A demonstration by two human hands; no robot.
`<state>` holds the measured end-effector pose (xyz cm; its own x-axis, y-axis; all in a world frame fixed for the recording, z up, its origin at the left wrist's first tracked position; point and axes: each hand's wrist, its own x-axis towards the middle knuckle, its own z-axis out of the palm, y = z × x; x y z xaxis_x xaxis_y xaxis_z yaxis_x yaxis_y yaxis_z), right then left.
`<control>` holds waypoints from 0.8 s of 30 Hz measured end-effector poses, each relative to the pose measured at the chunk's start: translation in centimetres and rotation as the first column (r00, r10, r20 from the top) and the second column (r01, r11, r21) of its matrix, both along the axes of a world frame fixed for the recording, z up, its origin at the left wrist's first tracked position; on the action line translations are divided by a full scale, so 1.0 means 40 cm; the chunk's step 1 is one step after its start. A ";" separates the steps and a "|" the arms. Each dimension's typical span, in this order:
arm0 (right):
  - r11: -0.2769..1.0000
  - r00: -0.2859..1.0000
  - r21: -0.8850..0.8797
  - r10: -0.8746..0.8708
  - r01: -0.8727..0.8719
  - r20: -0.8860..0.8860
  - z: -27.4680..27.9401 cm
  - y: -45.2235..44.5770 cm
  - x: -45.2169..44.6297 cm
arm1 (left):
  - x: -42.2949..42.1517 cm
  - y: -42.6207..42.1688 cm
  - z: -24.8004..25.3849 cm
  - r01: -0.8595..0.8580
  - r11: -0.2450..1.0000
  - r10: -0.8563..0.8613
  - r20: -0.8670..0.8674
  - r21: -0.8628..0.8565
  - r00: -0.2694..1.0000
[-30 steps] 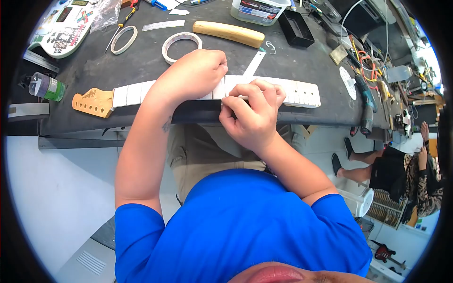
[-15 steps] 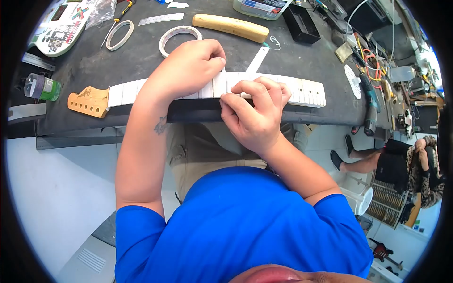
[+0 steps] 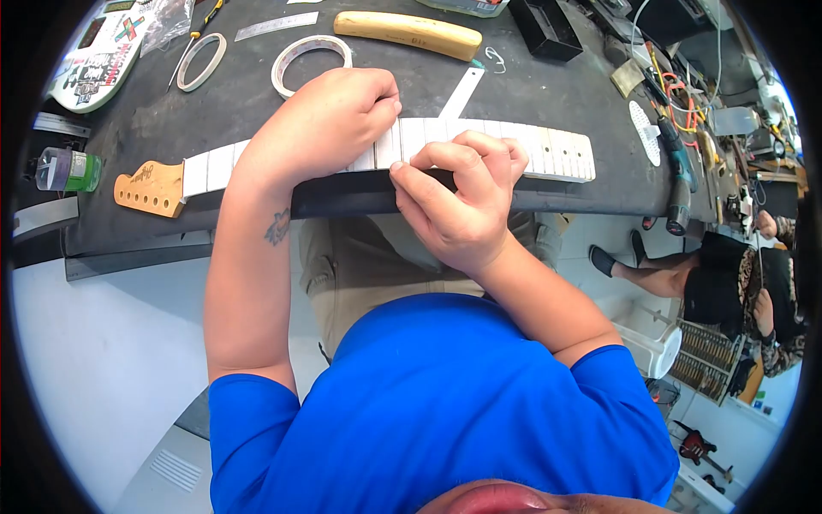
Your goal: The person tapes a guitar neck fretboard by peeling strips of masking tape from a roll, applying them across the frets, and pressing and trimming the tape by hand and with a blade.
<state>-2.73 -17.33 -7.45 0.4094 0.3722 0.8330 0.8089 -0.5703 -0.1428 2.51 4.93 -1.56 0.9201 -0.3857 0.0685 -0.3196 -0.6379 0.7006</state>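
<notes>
Head view: laid crosswise near the front edge of the counter (image 3: pixel 193 116), a guitar neck (image 3: pixel 409 135), headstock (image 3: pixel 154 190) toward the left, fretboard (image 3: pixel 561 152) covered in white strips. Over the neck, left hand (image 3: pixel 351 103), curled in with knuckles toward the far edge; cannot tell whether gripping anything. At the near edge, right hand (image 3: pixel 467 188), thumb and forefinger drawn together against the neck, other fingers bent above the fretboard; cannot tell whether pinching anything. Just beyond, a pale straightedge (image 3: pixel 462 92), slanting away from the far side. Farther back, a tape roll (image 3: pixel 278 70) near left hand, and a long curved wooden block (image 3: pixel 408 32).
</notes>
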 end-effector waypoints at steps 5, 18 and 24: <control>1.000 1.000 -0.002 -0.002 0.002 0.010 0.000 0.001 0.000 | 0.004 -0.001 0.004 0.010 1.000 -0.010 -0.022 0.020 1.000; 1.000 0.999 0.025 -0.019 0.018 0.030 -0.007 0.009 0.003 | 0.007 -0.010 0.010 -0.027 0.999 0.030 -0.094 0.034 0.995; 1.000 0.999 0.028 -0.010 0.009 0.032 -0.008 0.009 0.003 | 0.007 -0.011 0.011 -0.036 0.999 0.039 -0.095 0.033 0.995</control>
